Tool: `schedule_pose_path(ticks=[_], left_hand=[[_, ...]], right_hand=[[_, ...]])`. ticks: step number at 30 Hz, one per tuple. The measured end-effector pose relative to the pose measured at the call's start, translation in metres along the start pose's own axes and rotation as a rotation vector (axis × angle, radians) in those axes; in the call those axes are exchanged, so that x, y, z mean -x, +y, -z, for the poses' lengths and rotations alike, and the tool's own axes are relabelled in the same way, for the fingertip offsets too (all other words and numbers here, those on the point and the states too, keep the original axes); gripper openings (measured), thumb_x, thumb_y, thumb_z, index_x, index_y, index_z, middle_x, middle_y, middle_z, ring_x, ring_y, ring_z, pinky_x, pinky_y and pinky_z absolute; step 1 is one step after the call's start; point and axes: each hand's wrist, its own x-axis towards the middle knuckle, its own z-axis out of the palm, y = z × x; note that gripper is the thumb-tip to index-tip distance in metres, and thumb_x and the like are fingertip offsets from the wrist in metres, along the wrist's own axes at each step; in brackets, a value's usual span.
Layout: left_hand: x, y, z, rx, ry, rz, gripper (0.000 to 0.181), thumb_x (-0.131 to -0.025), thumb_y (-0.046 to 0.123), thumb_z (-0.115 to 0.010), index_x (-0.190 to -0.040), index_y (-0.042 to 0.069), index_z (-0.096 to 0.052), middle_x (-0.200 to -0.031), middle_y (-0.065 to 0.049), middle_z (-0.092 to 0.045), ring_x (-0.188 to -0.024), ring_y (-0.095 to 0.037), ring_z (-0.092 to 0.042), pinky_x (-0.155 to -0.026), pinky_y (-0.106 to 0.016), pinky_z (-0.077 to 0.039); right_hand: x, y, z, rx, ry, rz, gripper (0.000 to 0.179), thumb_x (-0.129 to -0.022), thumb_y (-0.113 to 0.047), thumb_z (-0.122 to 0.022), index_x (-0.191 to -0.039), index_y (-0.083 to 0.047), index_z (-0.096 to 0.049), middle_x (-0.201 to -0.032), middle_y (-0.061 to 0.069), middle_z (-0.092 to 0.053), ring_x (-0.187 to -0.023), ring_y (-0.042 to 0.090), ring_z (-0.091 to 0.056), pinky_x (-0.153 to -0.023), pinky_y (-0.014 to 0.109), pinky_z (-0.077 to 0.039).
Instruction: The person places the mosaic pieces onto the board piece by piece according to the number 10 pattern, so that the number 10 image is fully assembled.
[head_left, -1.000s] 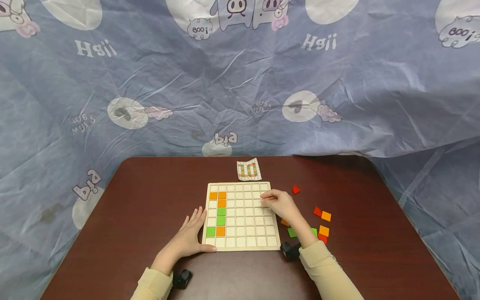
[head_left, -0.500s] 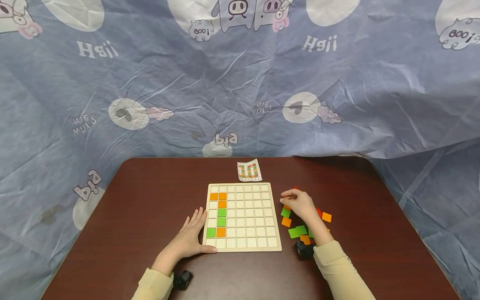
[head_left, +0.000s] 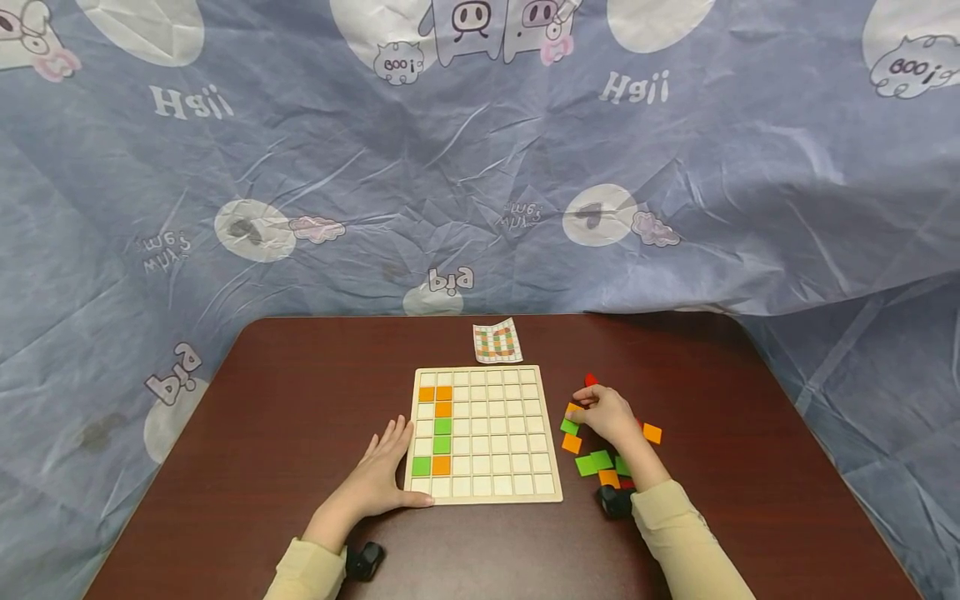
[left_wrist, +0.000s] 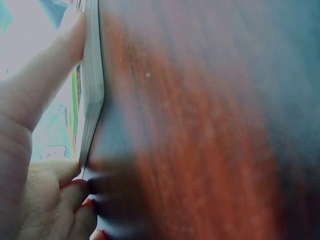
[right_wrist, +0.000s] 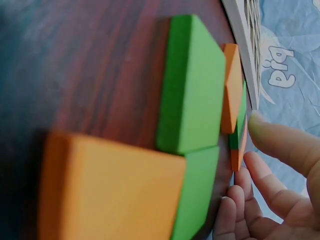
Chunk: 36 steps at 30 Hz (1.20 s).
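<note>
A pale wooden grid board (head_left: 500,422) lies on the dark table, with several orange and green square tiles in its two left columns. My left hand (head_left: 378,473) rests against the board's near left corner, fingers spread along the left side and thumb at the front edge. In the left wrist view the thumb (left_wrist: 55,67) touches the board's rim. Right of the board my right hand (head_left: 609,415) reaches down at an orange tile (head_left: 574,409), thumb and index finger apart around it. The right wrist view shows that orange tile (right_wrist: 237,161) beside the fingertips; contact cannot be told.
Loose green tiles (head_left: 594,463), orange tiles (head_left: 652,433) and red pieces (head_left: 591,379) lie scattered around the right hand and forearm. A printed pattern card (head_left: 497,341) lies behind the board. A patterned grey-blue cloth (head_left: 375,167) hangs behind the table.
My right hand has moved right from above the board's right columns to the loose tiles, and its thumb and index finger have parted. The left hand and board have stayed put.
</note>
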Motion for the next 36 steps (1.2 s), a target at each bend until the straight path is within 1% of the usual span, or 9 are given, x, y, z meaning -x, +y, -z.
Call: schedule_pose_path(ticks=[6, 9, 15, 21, 26, 30, 36], left_hand=[[0.0003, -0.0001, 0.0006, 0.002, 0.0, -0.008, 0.125, -0.066, 0.053, -0.087, -0.156, -0.001, -0.019, -0.163, -0.024, -0.011, -0.152, -0.04, -0.009, -0.122, -0.06, -0.009], [0.0004, -0.0006, 0.0006, 0.002, 0.003, -0.011, 0.125, -0.066, 0.053, -0.087, -0.156, -0.002, -0.019, -0.163, -0.024, -0.011, -0.152, -0.04, -0.01, -0.121, -0.06, -0.009], [0.0011, -0.0019, -0.0001, 0.001, 0.005, -0.014, 0.126, -0.066, 0.054, -0.087, -0.156, -0.002, -0.019, -0.163, -0.025, -0.012, -0.152, -0.04, -0.01, -0.121, -0.061, -0.009], [0.001, -0.0036, -0.0014, 0.002, 0.006, -0.012, 0.126, -0.066, 0.054, -0.086, -0.156, -0.002, -0.019, -0.163, -0.024, -0.011, -0.152, -0.04, -0.01, -0.121, -0.06, -0.009], [0.0007, -0.0035, -0.0009, -0.003, 0.003, -0.012, 0.126, -0.066, 0.054, -0.086, -0.156, -0.001, -0.019, -0.163, -0.023, -0.012, -0.152, -0.039, -0.01, -0.121, -0.06, -0.009], [-0.0002, -0.0029, -0.0002, -0.009, 0.003, -0.01, 0.125, -0.066, 0.054, -0.086, -0.156, 0.0, -0.019, -0.164, -0.022, -0.012, -0.152, -0.038, -0.01, -0.122, -0.059, -0.009], [-0.0004, -0.003, -0.0004, -0.018, 0.008, -0.007, 0.125, -0.066, 0.053, -0.087, -0.156, -0.001, -0.02, -0.163, -0.022, -0.012, -0.152, -0.038, -0.012, -0.122, -0.059, -0.01]], right_hand=[[0.0007, 0.0, -0.0032, 0.02, 0.002, -0.013, 0.032, -0.086, -0.015, -0.076, -0.113, 0.0, -0.067, -0.106, 0.017, -0.062, -0.089, 0.026, -0.056, -0.073, 0.033, -0.047], [0.0012, -0.0013, -0.0041, 0.021, -0.005, -0.028, 0.031, -0.087, -0.016, -0.075, -0.112, 0.0, -0.067, -0.103, 0.015, -0.063, -0.087, 0.025, -0.056, -0.07, 0.031, -0.047], [0.001, -0.0013, -0.0048, 0.033, -0.01, -0.049, 0.031, -0.087, -0.019, -0.075, -0.111, -0.002, -0.066, -0.099, 0.013, -0.062, -0.086, 0.025, -0.055, -0.069, 0.03, -0.046], [0.0005, 0.0001, -0.0047, 0.047, 0.001, -0.036, 0.028, -0.087, -0.019, -0.075, -0.107, -0.002, -0.066, -0.096, 0.012, -0.061, -0.083, 0.025, -0.054, -0.067, 0.03, -0.045], [0.0015, 0.0027, -0.0026, 0.067, 0.001, -0.025, 0.028, -0.086, -0.02, -0.076, -0.103, 0.0, -0.066, -0.093, 0.013, -0.063, -0.08, 0.024, -0.056, -0.068, 0.034, -0.049], [0.0029, 0.0033, 0.0011, 0.044, 0.006, -0.013, 0.028, -0.087, -0.02, -0.075, -0.103, 0.001, -0.066, -0.095, 0.015, -0.064, -0.082, 0.025, -0.057, -0.071, 0.036, -0.05], [0.0038, -0.0021, 0.0049, 0.014, 0.03, -0.005, 0.031, -0.09, -0.024, -0.072, -0.108, 0.0, -0.066, -0.102, 0.017, -0.065, -0.088, 0.027, -0.058, -0.076, 0.039, -0.051]])
